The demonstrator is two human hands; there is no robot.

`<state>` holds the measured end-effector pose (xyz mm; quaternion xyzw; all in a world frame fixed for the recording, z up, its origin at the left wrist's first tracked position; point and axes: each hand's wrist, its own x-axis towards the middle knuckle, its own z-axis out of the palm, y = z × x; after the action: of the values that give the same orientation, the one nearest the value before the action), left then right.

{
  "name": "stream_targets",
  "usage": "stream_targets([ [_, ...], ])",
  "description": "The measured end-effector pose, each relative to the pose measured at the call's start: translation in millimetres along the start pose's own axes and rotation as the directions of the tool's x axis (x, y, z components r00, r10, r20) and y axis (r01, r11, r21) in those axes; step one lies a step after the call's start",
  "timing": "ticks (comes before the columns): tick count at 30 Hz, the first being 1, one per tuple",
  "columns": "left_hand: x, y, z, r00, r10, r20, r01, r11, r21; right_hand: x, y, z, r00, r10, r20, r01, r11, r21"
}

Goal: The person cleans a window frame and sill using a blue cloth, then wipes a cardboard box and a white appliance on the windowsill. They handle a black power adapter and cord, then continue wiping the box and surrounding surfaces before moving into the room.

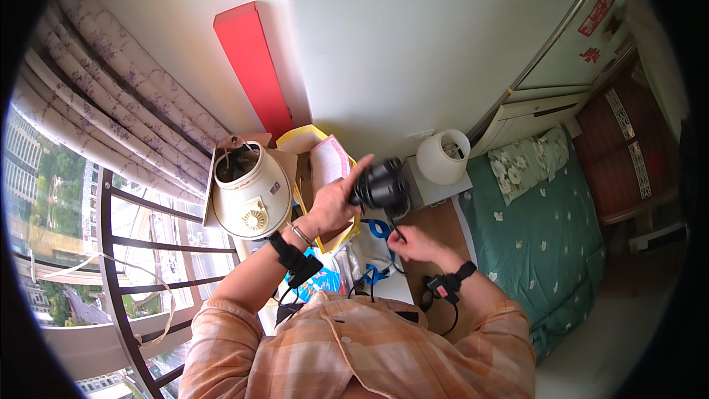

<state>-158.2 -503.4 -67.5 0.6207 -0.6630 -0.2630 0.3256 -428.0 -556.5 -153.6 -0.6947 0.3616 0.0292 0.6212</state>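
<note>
My left hand holds a black device with a cord, its kind not clear, in front of my chest; the index finger points up along its side. Below and to the right of it, my right hand pinches the black cord that hangs from the device. Under my left hand stands an open yellow-edged box or bag with a pink-edged printed sheet in it. Bags with blue handles lie beneath both hands. Each wrist wears a black strap with a small device.
A cream rice-cooker-like appliance stands at the left by the barred window. A tall red box leans on the wall. To the right are a white-shaded lamp on a nightstand and a bed with a green cover.
</note>
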Motion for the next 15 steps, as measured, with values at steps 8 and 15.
stream_targets([
  [8, 24, -29, 14, 0.969, -0.245, 0.004, 0.108, 0.440, 0.891, -37, -99, 14, 0.929, -0.350, 0.118, 0.336, 0.670, -0.662],
  [15, -8, 2, 20, 0.796, 0.199, 0.572, -0.594, 0.440, 0.673, -16, -141, -85, 0.746, -0.661, -0.082, 0.222, 0.362, -0.906],
])
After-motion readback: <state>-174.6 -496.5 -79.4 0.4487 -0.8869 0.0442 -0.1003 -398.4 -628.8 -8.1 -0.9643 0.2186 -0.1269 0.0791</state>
